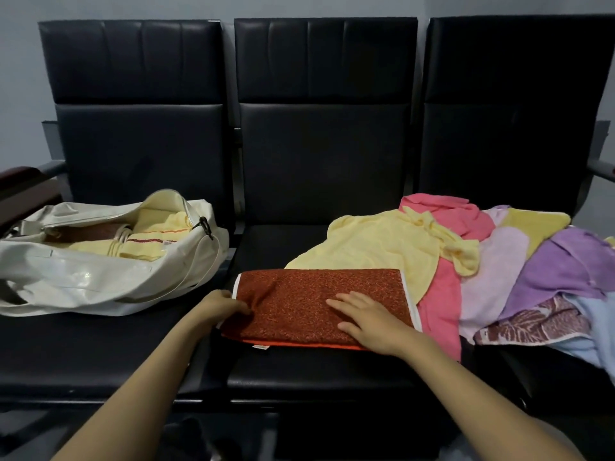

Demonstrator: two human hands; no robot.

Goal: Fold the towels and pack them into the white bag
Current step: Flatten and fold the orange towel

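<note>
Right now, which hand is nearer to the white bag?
Left. The left hand grips the red towel at its left edge, just beside the white bag; the right hand lies flat on the towel's right half, farther away.

A row of three black padded seats (pixel 324 154) stood joined side by side against a pale grey wall (pixel 20 61). A dark reddish armrest (pixel 23 181) capped the left end and a grey armrest (pixel 600 168) the right, all in dim, flat light.
</note>
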